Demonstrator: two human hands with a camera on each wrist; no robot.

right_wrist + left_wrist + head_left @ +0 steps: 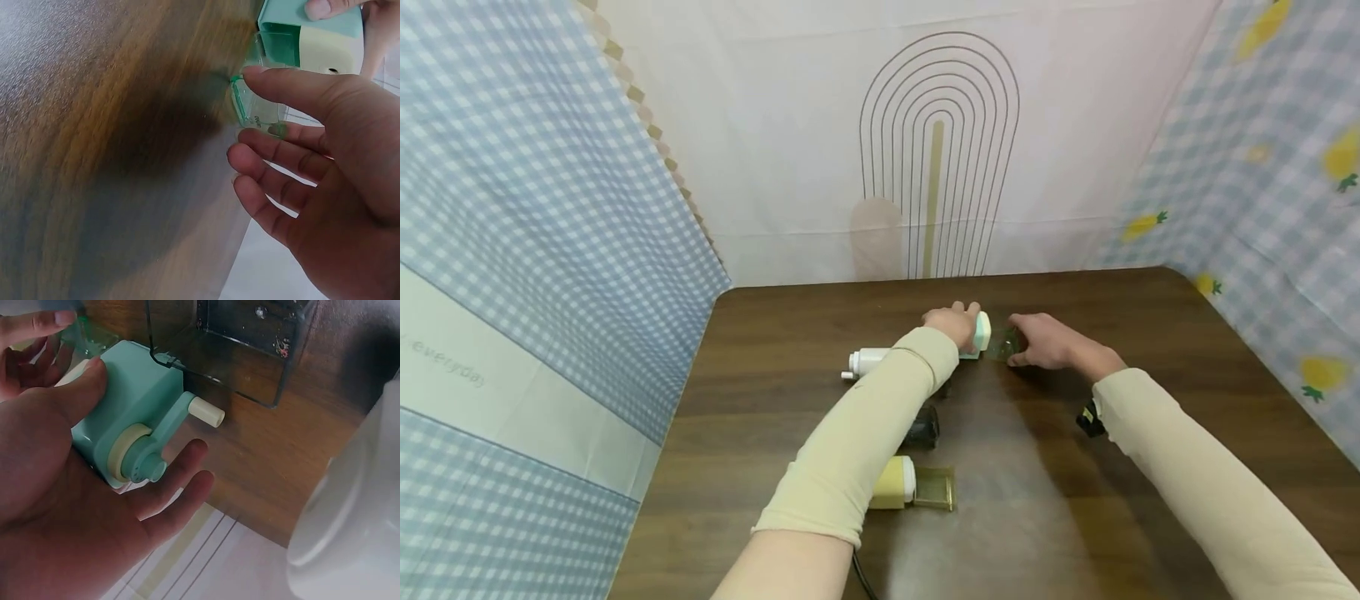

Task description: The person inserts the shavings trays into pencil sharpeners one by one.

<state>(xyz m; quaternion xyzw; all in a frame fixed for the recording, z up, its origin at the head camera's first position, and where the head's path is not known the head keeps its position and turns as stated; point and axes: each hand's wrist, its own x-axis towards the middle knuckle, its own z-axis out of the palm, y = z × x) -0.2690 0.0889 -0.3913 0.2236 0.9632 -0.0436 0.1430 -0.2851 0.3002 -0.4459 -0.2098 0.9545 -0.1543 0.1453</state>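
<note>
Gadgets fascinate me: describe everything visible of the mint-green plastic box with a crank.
The mint, plastic-looking box has a cream face with a small hole, and a cream-knobbed crank. The left hand grips it toward the brown wooden table's far edge; its open slot faces the clear green tray in the right hand. Table contact is unclear.

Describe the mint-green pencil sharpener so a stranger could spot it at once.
On the wooden table, look toward the far edge, below the arch-patterned cloth. There the left hand grips the pencil sharpener. Its mint-green body sets it apart from the white sharpener and yellow sharpener.
</note>
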